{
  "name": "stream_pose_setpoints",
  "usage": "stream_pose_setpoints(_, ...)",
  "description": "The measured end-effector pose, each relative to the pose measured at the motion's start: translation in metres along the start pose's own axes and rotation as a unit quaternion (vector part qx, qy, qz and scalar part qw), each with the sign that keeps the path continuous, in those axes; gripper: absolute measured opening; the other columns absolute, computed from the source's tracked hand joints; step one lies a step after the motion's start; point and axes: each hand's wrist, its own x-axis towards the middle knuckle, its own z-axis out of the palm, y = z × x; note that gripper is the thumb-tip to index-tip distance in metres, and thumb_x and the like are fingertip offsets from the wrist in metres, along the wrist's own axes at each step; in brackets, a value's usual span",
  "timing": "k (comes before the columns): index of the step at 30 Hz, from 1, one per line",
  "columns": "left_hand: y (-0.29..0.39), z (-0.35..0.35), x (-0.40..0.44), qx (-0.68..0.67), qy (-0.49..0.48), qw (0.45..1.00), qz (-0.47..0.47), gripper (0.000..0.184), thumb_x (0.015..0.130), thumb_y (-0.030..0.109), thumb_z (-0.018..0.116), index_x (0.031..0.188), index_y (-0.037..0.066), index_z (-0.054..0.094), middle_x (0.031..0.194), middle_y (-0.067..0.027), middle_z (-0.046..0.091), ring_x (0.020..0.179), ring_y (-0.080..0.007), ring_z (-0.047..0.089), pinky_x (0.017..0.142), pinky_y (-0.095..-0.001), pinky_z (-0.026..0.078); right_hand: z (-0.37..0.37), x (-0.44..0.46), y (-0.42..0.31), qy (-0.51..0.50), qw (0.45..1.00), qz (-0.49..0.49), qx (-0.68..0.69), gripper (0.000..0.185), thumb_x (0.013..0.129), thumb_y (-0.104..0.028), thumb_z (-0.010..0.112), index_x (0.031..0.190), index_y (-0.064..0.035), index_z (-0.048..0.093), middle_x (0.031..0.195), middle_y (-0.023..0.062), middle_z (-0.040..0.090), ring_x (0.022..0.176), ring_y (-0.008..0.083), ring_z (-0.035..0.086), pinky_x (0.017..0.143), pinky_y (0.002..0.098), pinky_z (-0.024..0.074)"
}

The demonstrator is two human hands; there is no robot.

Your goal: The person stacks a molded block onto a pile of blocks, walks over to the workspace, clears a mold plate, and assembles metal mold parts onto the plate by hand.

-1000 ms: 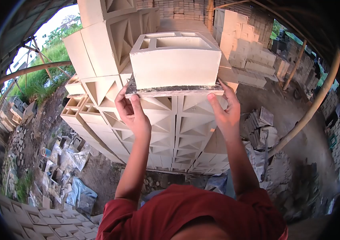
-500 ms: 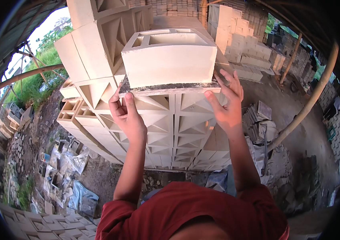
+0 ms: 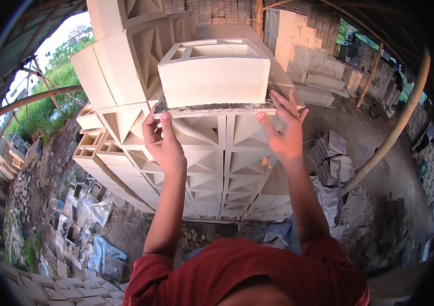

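Note:
A pale concrete ventilation block (image 3: 214, 84) with openings in its top sits on a thin, dark-stained board (image 3: 212, 112). The board lies at the top of a stack of similar patterned blocks (image 3: 250, 132). My left hand (image 3: 165, 145) grips the board's left front corner, thumb at the front edge and fingers curled beside it. At the right end, my right hand (image 3: 286, 135) has its thumb at the board's front edge and its fingers along the side, close to the block. The fingertips beneath the board are hidden.
Taller stacked blocks (image 3: 110, 66) rise at the left, close to the board. More pale blocks (image 3: 324, 66) stand at the back right. A slanting bamboo pole (image 3: 398, 130) is on the right. Rubble and plastic sheets (image 3: 102, 250) lie on the ground at lower left.
The block and board have shifted slightly away from me. My right hand has moved a little left, its fingers now nearer the block's side. My left hand keeps its hold at the corner.

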Motion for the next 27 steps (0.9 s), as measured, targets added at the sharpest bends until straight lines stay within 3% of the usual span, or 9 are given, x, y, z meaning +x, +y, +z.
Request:
stream_pose_setpoints(7, -0.013, -0.002, 0.015, 0.002, 0.002, 1.0, 0.021, 0.035, 0.098, 0.026, 0.074, 0.125, 0.005, 0.066, 0.101, -0.0016, 0.066, 0.087, -0.0076, 0.053, 0.076, -0.0243, 0.04, 0.016, 0.004, -0.001, 0.013, 1.0, 0.009, -0.024, 0.06, 0.09, -0.038, 0.075, 0.133, 0.0032, 0.064, 0.145, 0.0036, 0.059, 0.152, 0.0382, 0.028, 0.116, 0.0719, -0.0086)
stream_pose_setpoints(10, -0.01, -0.001, 0.019, 0.017, 0.003, 1.0, -0.017, 0.037, 0.096, 0.027, 0.076, 0.123, 0.004, 0.066, 0.097, -0.0003, 0.063, 0.084, -0.0072, 0.05, 0.073, -0.0245, 0.038, 0.022, 0.006, -0.002, 0.013, 0.999, 0.026, -0.046, 0.056, 0.091, -0.034, 0.074, 0.137, -0.0035, 0.064, 0.148, 0.0027, 0.058, 0.154, 0.0349, 0.025, 0.116, 0.0692, -0.0149)
stream_pose_setpoints(13, -0.016, -0.002, 0.022, 0.027, 0.024, 0.999, -0.011, 0.037, 0.094, 0.028, 0.079, 0.119, 0.004, 0.067, 0.092, 0.0009, 0.06, 0.081, -0.0065, 0.049, 0.07, -0.0242, 0.037, 0.028, 0.007, -0.001, 0.033, 0.998, 0.011, -0.046, 0.061, 0.089, -0.039, 0.074, 0.133, 0.0034, 0.065, 0.144, 0.0026, 0.06, 0.152, 0.0382, 0.028, 0.114, 0.0731, -0.0136)
stream_pose_setpoints(16, -0.02, -0.004, 0.026, 0.068, 0.036, 0.997, -0.025, 0.041, 0.092, 0.028, 0.081, 0.119, 0.002, 0.065, 0.099, -0.0009, 0.058, 0.089, -0.0094, 0.05, 0.075, -0.0273, 0.039, 0.032, 0.008, 0.0, 0.03, 0.997, 0.024, -0.063, 0.056, 0.091, -0.035, 0.074, 0.136, -0.0029, 0.065, 0.146, 0.0009, 0.059, 0.154, 0.0343, 0.026, 0.115, 0.0696, -0.017)
stream_pose_setpoints(18, -0.026, -0.006, 0.031, 0.125, 0.069, 0.99, -0.02, 0.065, 0.084, 0.031, 0.088, 0.132, 0.005, 0.053, 0.125, -0.0093, 0.053, 0.116, -0.0174, 0.047, 0.103, -0.0373, 0.04, 0.037, 0.01, 0.0, 0.058, 0.997, 0.009, -0.058, 0.059, 0.089, -0.038, 0.075, 0.13, 0.0034, 0.067, 0.14, 0.0015, 0.062, 0.15, 0.0382, 0.03, 0.113, 0.0729, -0.0154)
stream_pose_setpoints(19, -0.026, -0.004, 0.031, 0.125, 0.07, 0.99, -0.02, 0.065, 0.084, 0.031, 0.088, 0.132, 0.005, 0.053, 0.125, -0.0093, 0.053, 0.116, -0.0174, 0.047, 0.103, -0.0373, 0.04, 0.039, 0.011, 0.0, 0.057, 0.997, 0.008, -0.058, 0.059, 0.089, -0.038, 0.075, 0.13, 0.0034, 0.067, 0.14, 0.0015, 0.062, 0.15, 0.0382, 0.03, 0.113, 0.0729, -0.0154)
stream_pose_setpoints(21, -0.021, 0.003, 0.031, 0.146, 0.135, 0.979, -0.045, 0.099, 0.081, 0.039, 0.089, 0.149, 0.0, 0.03, 0.147, -0.0185, 0.03, 0.132, -0.0293, 0.037, 0.109, -0.0432, 0.038, 0.041, 0.011, 0.0, 0.071, 0.995, 0.001, -0.072, 0.058, 0.088, -0.038, 0.075, 0.128, 0.0032, 0.068, 0.137, 0.0009, 0.063, 0.149, 0.038, 0.033, 0.112, 0.0733, -0.0165)
stream_pose_setpoints(24, -0.02, 0.003, 0.036, 0.128, 0.122, 0.983, -0.058, 0.122, 0.076, 0.045, 0.091, 0.156, -0.001, 0.012, 0.16, -0.0241, 0.01, 0.147, -0.0347, 0.025, 0.119, -0.0475, 0.031, 0.046, 0.013, 0.0, 0.082, 0.993, -0.002, -0.083, 0.058, 0.088, -0.039, 0.076, 0.128, 0.003, 0.068, 0.135, 0.0007, 0.064, 0.147, 0.0373, 0.035, 0.111, 0.0738, -0.0174)
stream_pose_setpoints(27, -0.017, 0.003, 0.038, 0.111, 0.1, 0.985, -0.091, 0.13, 0.076, 0.046, 0.091, 0.16, -0.002, 0.004, 0.165, -0.024, 0.003, 0.154, -0.0351, 0.015, 0.123, -0.0492, 0.027, 0.05, 0.015, -0.001, 0.091, 0.991, -0.003, -0.095, 0.058, 0.088, -0.04, 0.076, 0.127, 0.0021, 0.069, 0.135, 0.001, 0.064, 0.144, 0.037, 0.037, 0.11, 0.0745, -0.0166)
